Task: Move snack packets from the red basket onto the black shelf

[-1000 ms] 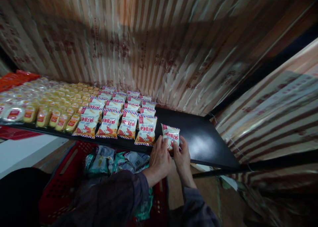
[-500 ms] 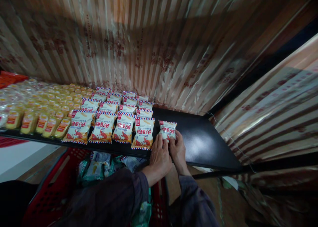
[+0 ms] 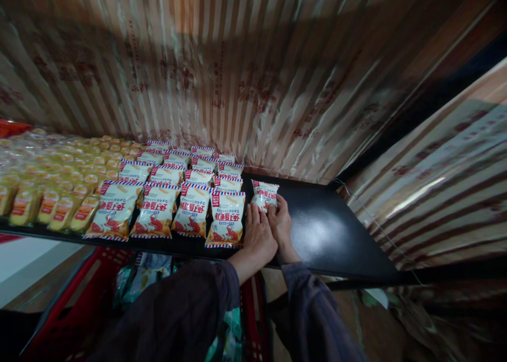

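Note:
A small white snack bag (image 3: 265,192) with red lettering and a striped top edge stands on the black shelf, its lower part hidden by my fingers. My left hand (image 3: 258,231) grips the bag from the front left. Around its right side my right hand (image 3: 282,225) is curled, thumb at the front. Just to the left, matching snack bags (image 3: 225,218) stand in rows, one behind another. The nearest front bag is close beside my left fingers.
Yellow packaged cakes (image 3: 63,211) fill the shelf's left part. Bare black shelf (image 3: 328,230) extends to the right. Striped sheeting (image 3: 253,77) hangs behind. Below the front edge, a red basket (image 3: 79,298) holds green and white packets (image 3: 144,275).
Both hands have pushed the bag farther back on the shelf, toward the sheeting. The view has shifted slightly.

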Tool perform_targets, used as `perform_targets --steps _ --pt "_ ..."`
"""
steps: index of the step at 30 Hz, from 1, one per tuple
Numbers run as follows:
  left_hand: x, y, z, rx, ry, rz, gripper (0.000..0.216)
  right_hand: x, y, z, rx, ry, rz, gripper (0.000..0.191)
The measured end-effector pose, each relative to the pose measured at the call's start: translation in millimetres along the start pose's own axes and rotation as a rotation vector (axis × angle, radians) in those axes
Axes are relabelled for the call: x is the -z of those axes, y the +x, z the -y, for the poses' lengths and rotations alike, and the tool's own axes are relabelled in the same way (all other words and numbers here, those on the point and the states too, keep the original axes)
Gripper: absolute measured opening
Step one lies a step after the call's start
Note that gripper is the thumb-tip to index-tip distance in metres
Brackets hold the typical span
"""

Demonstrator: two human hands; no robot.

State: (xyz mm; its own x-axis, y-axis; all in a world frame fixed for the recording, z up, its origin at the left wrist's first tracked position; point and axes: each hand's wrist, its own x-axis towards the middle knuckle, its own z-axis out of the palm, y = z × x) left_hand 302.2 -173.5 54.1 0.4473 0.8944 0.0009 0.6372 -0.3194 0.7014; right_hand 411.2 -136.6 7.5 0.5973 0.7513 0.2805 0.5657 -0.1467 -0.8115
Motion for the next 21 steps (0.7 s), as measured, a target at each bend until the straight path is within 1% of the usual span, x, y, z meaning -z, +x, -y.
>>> perform_targets --steps 5,8,11,14,17,21 --pt "-6.3 13.3 4.4 0.04 -0.056 -0.012 0.063 -11.7 15.9 0.2 0.025 0.047 -0.001 0.049" --pt "-9.6 21.4 6.7 0.085 -0.091 -0.035 0.063 -17.1 25.1 3.0 0.013 0.045 0.028 0.048" --pt "-9.8 30.9 7.1 0.106 -0.107 -0.059 0.059 -22.7 33.8 7.5 0.008 0.037 0.056 0.045" --pt "-7.5 39.8 6.5 0.135 -0.123 -0.106 0.054 -28.9 42.5 11.2 0.017 0.023 0.053 0.04" --pt "-4.5 45.2 6.4 0.123 -0.131 -0.144 0.049 -35.0 51.0 12.8 0.017 0.001 0.04 0.035" --pt "-3.0 45.5 6.3 0.103 -0.153 -0.136 0.048 -41.5 59.6 13.1 0.044 0.003 0.046 0.034"
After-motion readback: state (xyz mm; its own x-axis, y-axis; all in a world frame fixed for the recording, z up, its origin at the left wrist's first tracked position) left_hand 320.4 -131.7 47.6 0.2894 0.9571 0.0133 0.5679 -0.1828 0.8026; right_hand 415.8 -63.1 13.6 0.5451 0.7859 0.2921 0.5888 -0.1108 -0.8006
